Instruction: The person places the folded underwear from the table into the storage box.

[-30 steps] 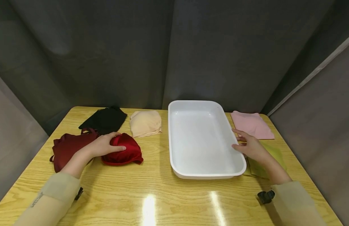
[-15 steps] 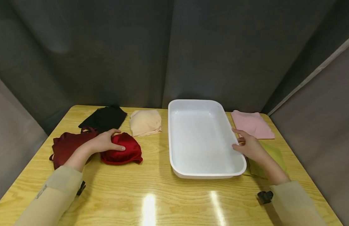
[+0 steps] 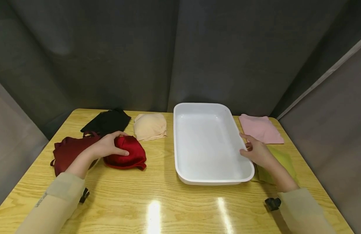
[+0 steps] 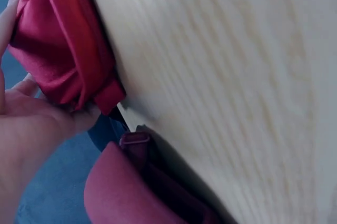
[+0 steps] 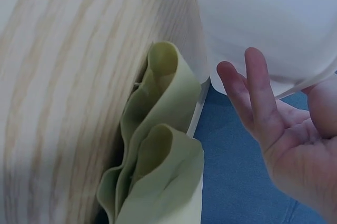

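In the head view my left hand [image 3: 106, 146] holds a folded red satin bra [image 3: 128, 156], thumb across its front and fingers over its far side. The left wrist view shows the same red bra [image 4: 63, 40] between thumb and fingers, close to the table. My right hand [image 3: 257, 152] grips the right rim of a deep white tray [image 3: 209, 143], which has nothing in it. In the right wrist view the thumb lies over the rim of the tray [image 5: 253, 19], with two fingers extended along its outer wall.
Left of the red bra lies a maroon bra [image 3: 70, 152]; behind are a black garment [image 3: 108, 123] and a beige one [image 3: 150, 126]. A pink folded garment [image 3: 260, 129] and a yellow-green one [image 3: 279, 162] lie right of the tray. Grey curtains [image 3: 124, 55] enclose the table.
The left hand and the red bra have shifted very slightly to the left and back. The right hand and the tray stay almost in place.
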